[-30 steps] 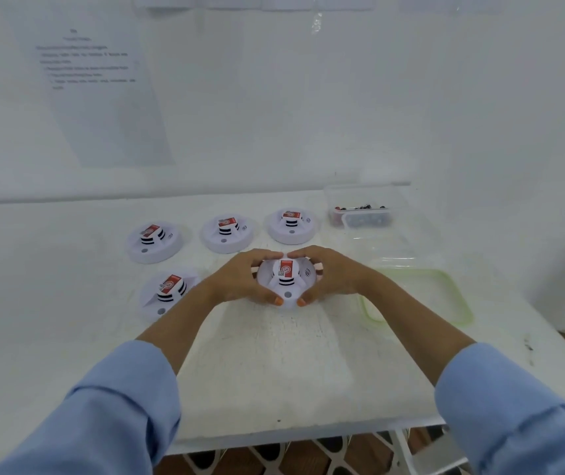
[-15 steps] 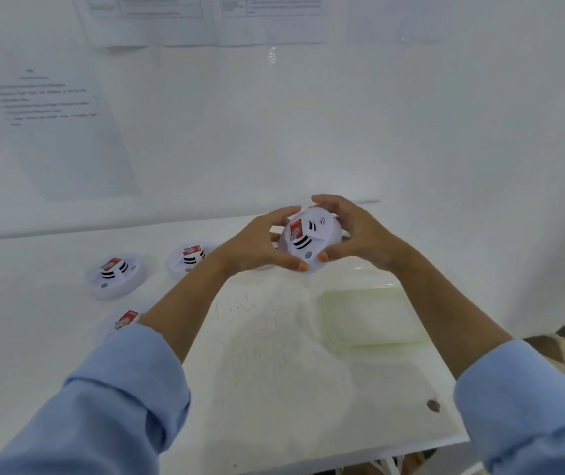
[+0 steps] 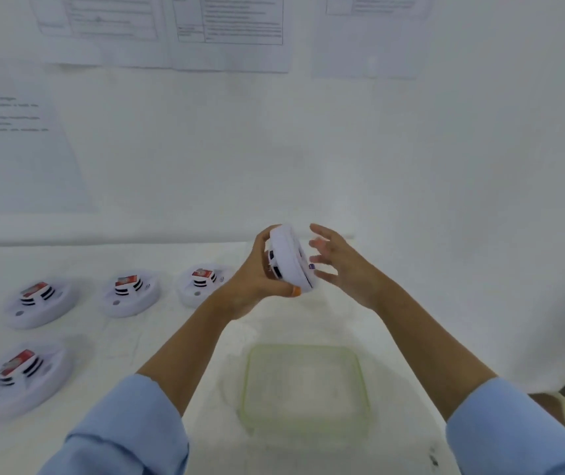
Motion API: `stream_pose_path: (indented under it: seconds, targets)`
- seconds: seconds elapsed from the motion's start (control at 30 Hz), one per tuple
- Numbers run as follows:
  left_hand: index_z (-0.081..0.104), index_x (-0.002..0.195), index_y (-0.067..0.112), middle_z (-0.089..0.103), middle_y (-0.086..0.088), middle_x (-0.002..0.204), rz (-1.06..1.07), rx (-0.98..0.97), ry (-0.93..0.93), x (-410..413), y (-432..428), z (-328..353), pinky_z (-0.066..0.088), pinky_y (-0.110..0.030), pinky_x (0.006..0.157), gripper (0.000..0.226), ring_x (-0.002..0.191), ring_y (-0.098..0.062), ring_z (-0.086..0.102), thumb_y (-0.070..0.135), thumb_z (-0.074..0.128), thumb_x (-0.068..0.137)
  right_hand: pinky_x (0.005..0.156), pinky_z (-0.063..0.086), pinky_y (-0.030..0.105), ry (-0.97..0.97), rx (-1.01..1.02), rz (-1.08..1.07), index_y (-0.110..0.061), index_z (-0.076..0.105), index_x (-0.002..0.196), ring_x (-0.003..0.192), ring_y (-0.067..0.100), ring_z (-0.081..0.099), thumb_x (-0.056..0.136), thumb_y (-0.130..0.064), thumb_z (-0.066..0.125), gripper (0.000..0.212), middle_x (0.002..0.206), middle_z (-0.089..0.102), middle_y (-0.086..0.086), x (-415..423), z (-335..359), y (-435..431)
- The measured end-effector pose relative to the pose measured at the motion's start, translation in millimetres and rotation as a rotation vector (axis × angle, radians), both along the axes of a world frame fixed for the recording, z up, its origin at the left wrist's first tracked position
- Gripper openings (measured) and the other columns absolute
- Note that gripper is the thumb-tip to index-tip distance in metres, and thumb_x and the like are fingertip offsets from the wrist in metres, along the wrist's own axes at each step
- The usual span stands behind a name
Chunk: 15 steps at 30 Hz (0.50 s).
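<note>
My left hand (image 3: 252, 281) grips a round white smoke detector (image 3: 289, 258) in the air above the table, tilted on edge so its rim faces me. Fingers curl over its top and the thumb sits under its lower edge. My right hand (image 3: 337, 264) hovers just right of the detector with fingers spread and relaxed, slightly blurred, holding nothing. Whether its fingertips touch the detector's back I cannot tell.
Several more white smoke detectors with red labels lie on the white table (image 3: 158, 351): three in a back row (image 3: 39, 301) (image 3: 129, 293) (image 3: 202, 282) and one nearer on the left (image 3: 21, 375). A clear green-rimmed lid (image 3: 248, 382) lies below my hands. Papers hang on the wall.
Both hands lifted the detector off the table and turned it on edge. My right hand has let go and opened beside it. The camera view shifted right and up.
</note>
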State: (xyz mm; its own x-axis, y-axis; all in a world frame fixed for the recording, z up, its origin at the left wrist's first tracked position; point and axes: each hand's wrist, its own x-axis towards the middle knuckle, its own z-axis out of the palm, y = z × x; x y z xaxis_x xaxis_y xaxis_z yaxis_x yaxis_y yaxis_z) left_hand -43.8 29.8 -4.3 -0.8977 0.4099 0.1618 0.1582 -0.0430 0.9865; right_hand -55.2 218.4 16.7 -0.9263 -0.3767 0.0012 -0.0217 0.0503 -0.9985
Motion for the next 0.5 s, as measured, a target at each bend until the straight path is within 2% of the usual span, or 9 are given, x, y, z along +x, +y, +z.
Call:
stream_pose_path:
  seconds: [0.07,0.13,0.2,0.3,0.37,0.43,0.5]
  targets:
    - [0.026,0.133,0.028,0.047,-0.007,0.133,0.023,-0.001,0.007,-2,5,-5,0.053,-0.039,0.086,0.102,0.118,-0.02,0.055,0.008,0.08,0.049,0.093,0.049,0.036,-0.143,-0.019,0.087,-0.033,0.044,0.128,0.101,0.02,0.06,0.079,-0.042,0.056,0.051,0.12,0.057,0.0,-3,-8,3]
    - [0.022,0.137,0.024,0.044,-0.009,0.138,0.029,-0.031,0.006,-4,6,-8,0.051,-0.04,0.091,0.106,0.124,-0.024,0.049,0.008,0.081,0.05,0.082,0.056,0.036,-0.196,-0.068,0.148,-0.027,0.049,0.124,0.094,0.022,0.065,0.075,-0.037,0.061,0.052,0.113,0.063,0.002,-5,-12,3]
    - [0.022,0.136,0.023,0.045,-0.003,0.135,0.026,-0.091,0.005,-5,5,-8,0.052,-0.032,0.085,0.106,0.121,-0.013,0.05,0.002,0.081,0.051,0.073,0.057,0.033,-0.202,-0.137,0.163,-0.022,0.052,0.122,0.089,0.021,0.066,0.075,-0.027,0.063,0.049,0.109,0.064,0.004,-8,-15,2]
    - [0.023,0.136,0.022,0.044,0.004,0.132,0.025,-0.177,0.022,-8,2,-3,0.051,-0.02,0.077,0.102,0.11,0.002,0.053,-0.006,0.078,0.055,0.068,0.057,0.032,-0.2,-0.193,0.12,-0.018,0.053,0.12,0.085,0.02,0.067,0.08,-0.014,0.062,0.041,0.105,0.065,0.006,-14,-19,4]
    - [0.022,0.137,0.029,0.043,0.007,0.131,0.033,-0.228,0.023,-10,-2,1,0.05,-0.015,0.076,0.106,0.109,0.003,0.051,-0.008,0.081,0.057,0.069,0.058,0.034,-0.183,-0.141,0.083,-0.019,0.054,0.119,0.086,0.023,0.067,0.081,-0.01,0.064,0.04,0.105,0.065,0.007,-17,-21,6]
    - [0.02,0.135,0.036,0.045,0.011,0.127,0.04,-0.29,0.044,-12,-5,4,0.048,-0.01,0.076,0.109,0.111,0.0,0.049,-0.001,0.084,0.055,0.071,0.058,0.035,-0.161,-0.064,0.055,-0.022,0.055,0.114,0.086,0.024,0.066,0.079,-0.009,0.068,0.04,0.104,0.065,0.006,-19,-20,8]
    - [0.022,0.133,0.034,0.046,0.014,0.122,0.032,-0.325,0.055,-12,-4,3,0.048,-0.01,0.076,0.105,0.11,-0.002,0.049,0.002,0.083,0.054,0.07,0.058,0.036,-0.148,-0.02,0.042,-0.023,0.054,0.112,0.086,0.024,0.066,0.078,-0.008,0.07,0.04,0.103,0.065,0.006,-19,-19,7]
